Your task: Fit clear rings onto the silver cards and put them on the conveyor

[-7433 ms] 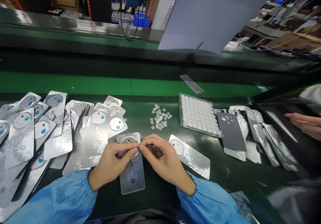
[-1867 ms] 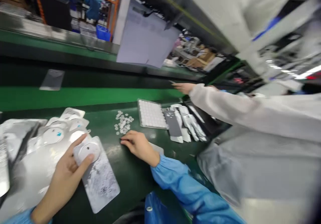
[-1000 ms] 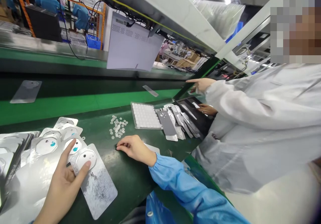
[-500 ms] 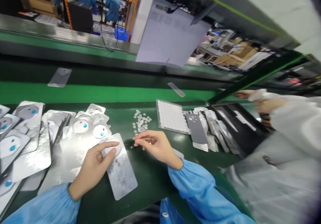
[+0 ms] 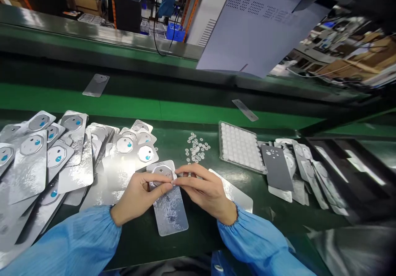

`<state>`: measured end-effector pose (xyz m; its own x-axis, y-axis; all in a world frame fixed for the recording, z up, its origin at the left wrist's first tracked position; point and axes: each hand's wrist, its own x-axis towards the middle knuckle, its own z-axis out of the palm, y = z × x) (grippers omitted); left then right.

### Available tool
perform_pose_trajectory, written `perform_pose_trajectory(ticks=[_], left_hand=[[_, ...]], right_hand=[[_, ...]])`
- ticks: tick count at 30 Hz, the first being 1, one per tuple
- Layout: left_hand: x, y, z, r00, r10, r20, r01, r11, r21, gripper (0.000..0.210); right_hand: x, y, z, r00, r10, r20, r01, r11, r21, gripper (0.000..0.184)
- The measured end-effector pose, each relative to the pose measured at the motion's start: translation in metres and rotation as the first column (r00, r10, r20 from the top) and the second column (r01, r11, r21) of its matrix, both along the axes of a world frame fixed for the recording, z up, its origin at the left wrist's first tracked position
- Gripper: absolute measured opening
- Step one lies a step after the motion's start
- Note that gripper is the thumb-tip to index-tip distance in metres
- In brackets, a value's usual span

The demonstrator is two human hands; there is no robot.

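Observation:
Above a silver phone-back-shaped plate [image 5: 171,214], the fingertips of my two hands meet near the round ring at the plate's top end. My left hand [image 5: 144,193] pinches thumb against forefinger. My right hand [image 5: 207,189] is also closed in a pinch, its fingertips touching those of the left. A tiny pale piece shows between the fingertips, too small to name. Behind my hands lies a scatter of small white round pieces [image 5: 196,148]. Part of the ring is hidden by my fingers.
Silver plates with blue dots are piled [image 5: 74,152] on the left. Under my right wrist lies another pale plate [image 5: 235,191]. A white gridded tray [image 5: 239,144], a dark grey plate [image 5: 276,166] and a black tray [image 5: 334,152] stand to the right. A hanging sheet [image 5: 244,32] is above.
My right hand has moved from beside the white round pieces to my left hand, over the plate. My left fingers have closed into a pinch. The view has turned right.

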<state>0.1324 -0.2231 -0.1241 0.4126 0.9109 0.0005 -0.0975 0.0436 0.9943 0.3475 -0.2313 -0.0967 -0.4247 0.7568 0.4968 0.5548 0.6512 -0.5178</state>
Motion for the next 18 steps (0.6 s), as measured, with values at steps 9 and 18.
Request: perform_pose_trajectory(ticks=[9,18], left_hand=[[-0.001,0.004,-0.006,0.999,0.047,-0.023,-0.049,0.994,-0.100,0.023],[0.000,0.001,-0.002,1.000,0.007,0.003,-0.006,0.997,-0.077,0.022]], right_hand=[[-0.012,-0.008,0.004,0.969,-0.136,-0.205,0.075,0.957,-0.282,0.011],[-0.010,-0.005,0.010,0.988,-0.071,-0.134,0.010,0.914,-0.406,0.018]])
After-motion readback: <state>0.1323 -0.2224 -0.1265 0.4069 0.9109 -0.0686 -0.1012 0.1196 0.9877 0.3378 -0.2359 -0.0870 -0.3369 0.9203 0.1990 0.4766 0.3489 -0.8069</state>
